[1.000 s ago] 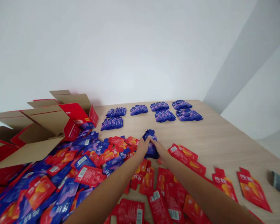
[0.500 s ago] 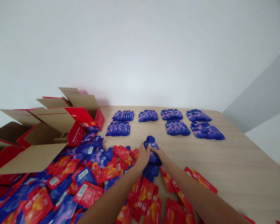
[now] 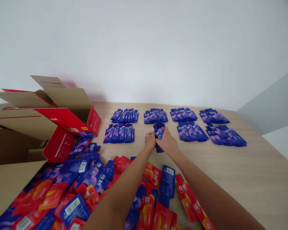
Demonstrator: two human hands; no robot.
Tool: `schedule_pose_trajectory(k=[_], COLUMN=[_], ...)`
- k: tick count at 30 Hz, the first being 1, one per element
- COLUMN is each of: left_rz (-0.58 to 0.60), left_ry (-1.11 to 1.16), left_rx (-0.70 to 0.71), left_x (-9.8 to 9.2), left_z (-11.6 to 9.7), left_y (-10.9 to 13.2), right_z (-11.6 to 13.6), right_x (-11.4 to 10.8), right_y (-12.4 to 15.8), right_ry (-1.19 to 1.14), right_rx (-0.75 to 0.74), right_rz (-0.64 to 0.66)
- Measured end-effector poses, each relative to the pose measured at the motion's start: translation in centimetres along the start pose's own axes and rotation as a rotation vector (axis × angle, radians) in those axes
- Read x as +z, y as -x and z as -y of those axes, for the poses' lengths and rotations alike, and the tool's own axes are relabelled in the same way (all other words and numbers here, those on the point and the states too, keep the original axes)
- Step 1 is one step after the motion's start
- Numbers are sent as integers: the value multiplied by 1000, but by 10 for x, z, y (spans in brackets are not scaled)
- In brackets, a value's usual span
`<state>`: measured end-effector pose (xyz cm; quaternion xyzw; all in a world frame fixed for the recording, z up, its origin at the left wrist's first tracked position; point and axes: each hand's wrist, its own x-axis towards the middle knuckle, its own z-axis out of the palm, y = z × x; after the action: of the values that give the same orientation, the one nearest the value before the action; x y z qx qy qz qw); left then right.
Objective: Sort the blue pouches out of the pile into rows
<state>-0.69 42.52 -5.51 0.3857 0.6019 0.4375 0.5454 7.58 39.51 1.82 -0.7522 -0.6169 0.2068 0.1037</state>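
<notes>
Head view. A stack of blue pouches [image 3: 159,133] is being gripped between both hands over the wooden table [image 3: 230,166]. The left hand [image 3: 150,140] is being closed on the stack's left edge; the right hand [image 3: 167,142] is being wrapped around its right side, with the fingers curled over the pouches. The stack is being held in the open slot of the nearer row, between the fanned group of blue pouches at left [image 3: 120,133] and the group at right [image 3: 192,131], directly in front of the rear group [image 3: 155,115]. Whether the stack's lower edge is touching the table cannot be told.

Further fanned groups are being kept in the far row [image 3: 125,115] [image 3: 183,114] [image 3: 214,116] and at the right end of the nearer row [image 3: 227,135].

An opened red cardboard carton [image 3: 50,121] is lying on its side at left, flaps spread; blue pouches are being spilled from its mouth. A loose heap of mixed red and blue pouches [image 3: 86,188] is being spread from the carton across the near table, beneath both forearms.
</notes>
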Motion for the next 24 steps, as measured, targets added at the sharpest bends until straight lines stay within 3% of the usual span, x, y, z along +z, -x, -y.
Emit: schedule_pose_trajectory(k=[5, 10, 14, 18, 20, 24], left_rz=[8, 61, 225, 375, 335, 125], left_ry=[-281, -368, -419, -490, -512, -534], left_rx=[136, 283, 438, 540, 562, 543], left_x=[-11, -21, -26, -31, -33, -36], left_z=[24, 41, 61, 70, 70, 66], left_y=[-12, 10, 33, 38, 34, 24], right_z=[-6, -14, -13, -13, -18, -40], right_x=[34, 36, 32, 37, 42, 52], right_y=[-5, -12, -14, -17, -21, -33], right_ry=[108, 78, 21, -66, -145, -209], right_rx=[55, 78, 101, 89, 79, 101], right_rz=[-26, 12, 5, -21, -33, -12])
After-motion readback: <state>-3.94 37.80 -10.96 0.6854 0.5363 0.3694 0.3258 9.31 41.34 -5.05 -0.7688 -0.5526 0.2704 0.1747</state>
